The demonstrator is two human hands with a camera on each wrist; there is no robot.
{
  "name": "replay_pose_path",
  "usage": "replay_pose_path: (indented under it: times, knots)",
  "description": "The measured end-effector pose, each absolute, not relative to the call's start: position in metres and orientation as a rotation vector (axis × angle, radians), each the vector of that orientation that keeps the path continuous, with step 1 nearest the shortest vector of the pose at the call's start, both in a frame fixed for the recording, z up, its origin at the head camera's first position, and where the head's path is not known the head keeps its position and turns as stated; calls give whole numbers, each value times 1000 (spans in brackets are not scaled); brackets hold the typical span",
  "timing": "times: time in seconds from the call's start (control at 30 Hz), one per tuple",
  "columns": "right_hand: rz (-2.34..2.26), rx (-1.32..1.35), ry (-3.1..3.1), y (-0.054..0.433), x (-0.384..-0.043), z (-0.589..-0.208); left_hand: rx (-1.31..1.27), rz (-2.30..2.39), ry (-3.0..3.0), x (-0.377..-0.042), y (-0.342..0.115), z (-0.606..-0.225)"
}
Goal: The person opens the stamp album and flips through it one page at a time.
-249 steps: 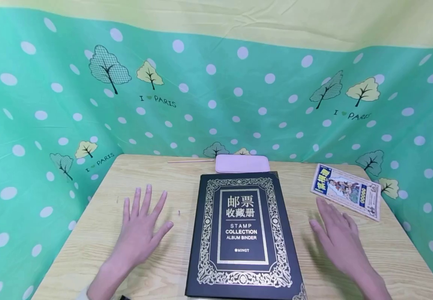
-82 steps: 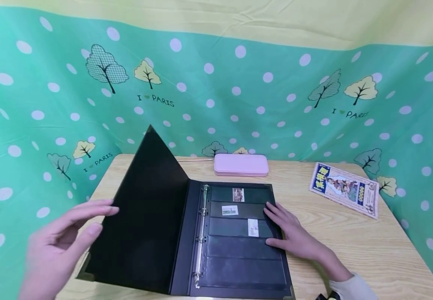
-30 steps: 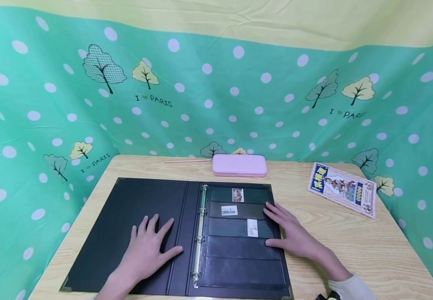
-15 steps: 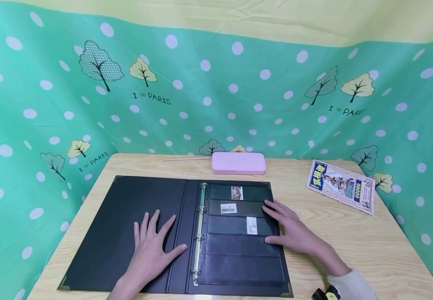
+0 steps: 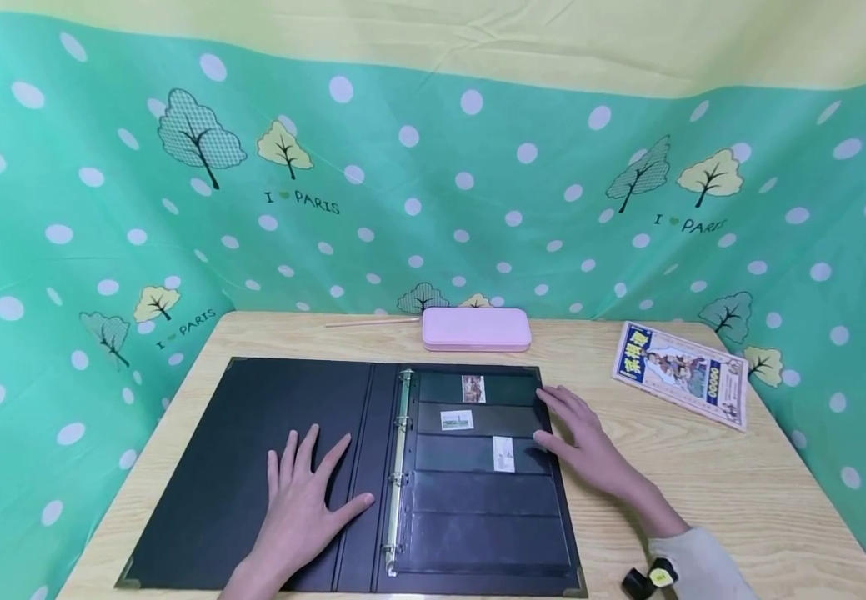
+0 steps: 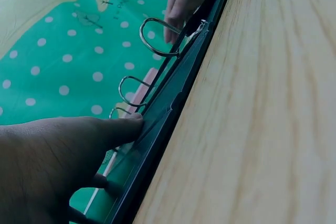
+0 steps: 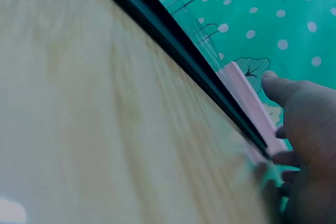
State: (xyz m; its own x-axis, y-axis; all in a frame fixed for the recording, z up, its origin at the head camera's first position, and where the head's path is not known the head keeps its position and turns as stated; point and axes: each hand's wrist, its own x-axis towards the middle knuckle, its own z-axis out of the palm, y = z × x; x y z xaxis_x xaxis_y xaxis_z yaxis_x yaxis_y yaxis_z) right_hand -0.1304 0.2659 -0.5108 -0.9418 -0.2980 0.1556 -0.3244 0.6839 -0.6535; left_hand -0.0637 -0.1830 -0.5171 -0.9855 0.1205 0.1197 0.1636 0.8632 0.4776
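Observation:
A black ring-binder stamp album (image 5: 282,400) lies spread flat on the table. Its right side bears a dark page with clear pocket strips (image 5: 485,533), held by metal rings (image 6: 160,38). Three stamps sit in the upper pockets: a brownish one (image 5: 473,388), a pale greenish one (image 5: 457,420) and a whitish one (image 5: 503,454). My left hand (image 5: 301,508) rests with spread fingers on the inside of the cover. My right hand (image 5: 590,442) is at the page's upper right edge, thumb apart from the fingers; whether it touches the page is unclear.
Behind the album stands a pink case (image 5: 476,330), with a thin stick (image 5: 372,322) to its left. A printed booklet (image 5: 682,375) lies at the back right. A small black item with a yellow label (image 5: 658,575) is by the right wrist. Patterned cloth (image 5: 433,167) surrounds the table.
The album was closed, then my left hand swung its cover open to the left and settled on it. Just now my right hand has shifted slightly up along the page edge.

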Motion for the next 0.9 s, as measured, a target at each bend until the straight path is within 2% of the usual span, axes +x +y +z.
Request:
replay_pose_path:
  times: [0.37,0.9]
  knots:
    - [922,425,-2861,265,-142,-523,-233,-797,-2938,-62,-183,-519]
    - [659,506,-2956,262,-142,-526,-231,-784,-2952,-62,-183,-516]
